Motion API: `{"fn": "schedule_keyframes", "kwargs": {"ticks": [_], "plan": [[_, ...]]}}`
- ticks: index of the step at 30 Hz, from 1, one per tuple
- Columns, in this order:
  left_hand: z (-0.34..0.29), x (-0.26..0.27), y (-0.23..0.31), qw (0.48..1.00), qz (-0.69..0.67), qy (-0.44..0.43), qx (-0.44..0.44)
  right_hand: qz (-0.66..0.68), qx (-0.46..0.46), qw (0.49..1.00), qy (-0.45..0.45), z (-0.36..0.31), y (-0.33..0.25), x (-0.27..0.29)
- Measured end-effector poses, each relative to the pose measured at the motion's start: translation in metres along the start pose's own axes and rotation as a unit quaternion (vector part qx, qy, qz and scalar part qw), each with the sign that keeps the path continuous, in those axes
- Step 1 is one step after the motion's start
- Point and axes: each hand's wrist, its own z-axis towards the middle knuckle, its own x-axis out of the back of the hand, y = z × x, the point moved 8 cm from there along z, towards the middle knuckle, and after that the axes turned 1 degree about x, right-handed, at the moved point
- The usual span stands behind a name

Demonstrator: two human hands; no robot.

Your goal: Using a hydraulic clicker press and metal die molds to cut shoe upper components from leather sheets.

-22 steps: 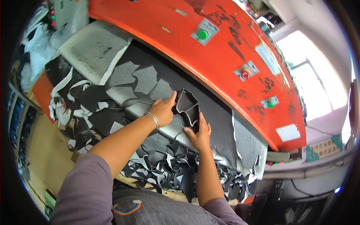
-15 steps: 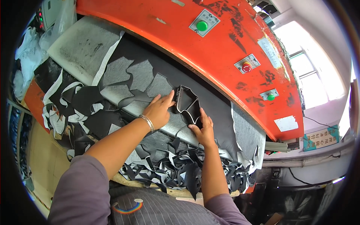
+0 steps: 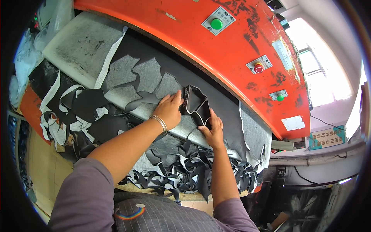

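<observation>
A black metal cutting die (image 3: 207,101), an open frame with a wavy edge and a crossbar, stands on a dark sheet of material (image 3: 228,120). My left hand (image 3: 170,113) lies at the die's left side, fingers stretched out and their tips against its wall. At the die's lower right end, my right hand (image 3: 213,131) grips the wall between thumb and fingers. Left of the die, several grey cut-out shapes (image 3: 148,75) show in the sheet, paler than the dark surface round them. A pale worn board (image 3: 77,42) lies under the sheet.
An orange machine beam (image 3: 162,23) with green buttons (image 3: 216,24) and a red button (image 3: 258,68) spans the far side. Black and white scraps (image 3: 193,170) heap along the near edge, with more strips (image 3: 73,112) at the left. A plastic bag (image 3: 27,58) hangs far left.
The view has shifted slightly. My left hand's fingers have drawn closer together beside the die. My right hand keeps its hold, and the die stays at nearly the same place on the sheet.
</observation>
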Motion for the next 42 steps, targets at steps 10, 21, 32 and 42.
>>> {"fn": "schedule_keyframes", "kwargs": {"ticks": [10, 21, 32, 42], "plan": [[-0.007, 0.0, 0.003, 0.999, 0.036, -0.005, -0.021, 0.021, -0.016, 0.999, -0.02, -0.001, 0.0, 0.0], [-0.007, 0.0, 0.012, 0.997, 0.063, 0.002, -0.036, 0.022, -0.001, 1.0, -0.015, 0.002, 0.002, 0.009], [-0.012, -0.001, 0.019, 0.999, 0.024, 0.012, -0.019, 0.02, 0.013, 0.999, -0.037, -0.009, -0.004, 0.02], [-0.016, 0.148, 0.123, 0.958, -0.1, 0.252, -0.094, 0.115, -0.034, 0.796, 0.593, -0.077, 0.004, 0.294]]}}
